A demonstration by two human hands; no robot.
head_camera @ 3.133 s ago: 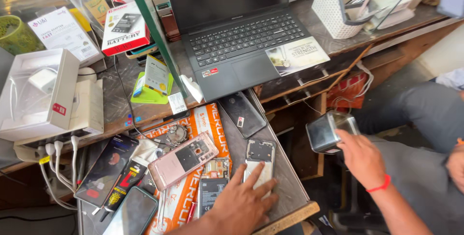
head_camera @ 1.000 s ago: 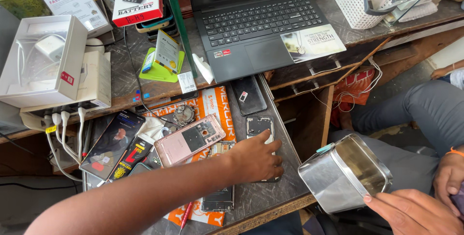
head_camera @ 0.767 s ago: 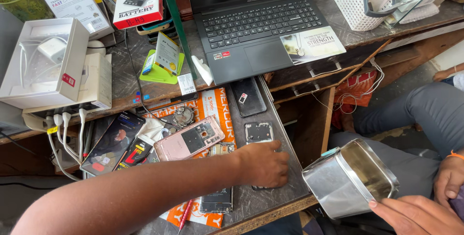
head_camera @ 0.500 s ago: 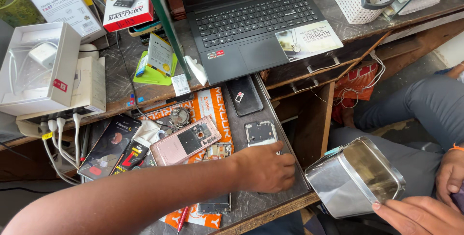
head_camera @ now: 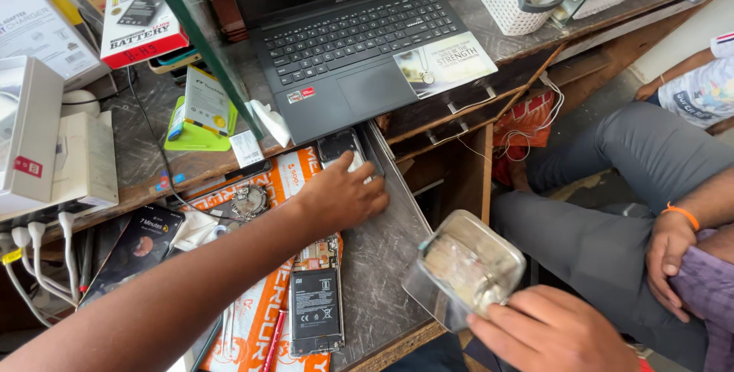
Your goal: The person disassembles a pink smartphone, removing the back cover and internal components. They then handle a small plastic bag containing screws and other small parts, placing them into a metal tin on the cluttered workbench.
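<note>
Reaching across a cluttered grey desk [head_camera: 382,265] in a repair shop, the left hand [head_camera: 344,196] lies palm-down, fingers spread and grasping nothing, covering a dark phone [head_camera: 340,146] at the desk's back edge, just below a black laptop [head_camera: 344,43]. That phone's long axis runs front to back. Off the desk's front right corner, the right hand [head_camera: 550,334] grips a tilted metal tin [head_camera: 466,265], mouth facing up-left.

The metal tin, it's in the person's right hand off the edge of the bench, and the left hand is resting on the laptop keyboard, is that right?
Not quite. The head view shows the left hand on a dark phone part on the lower shelf, below the laptop, not on its keyboard. The metal tin is in the right hand, off the bench edge.
</note>
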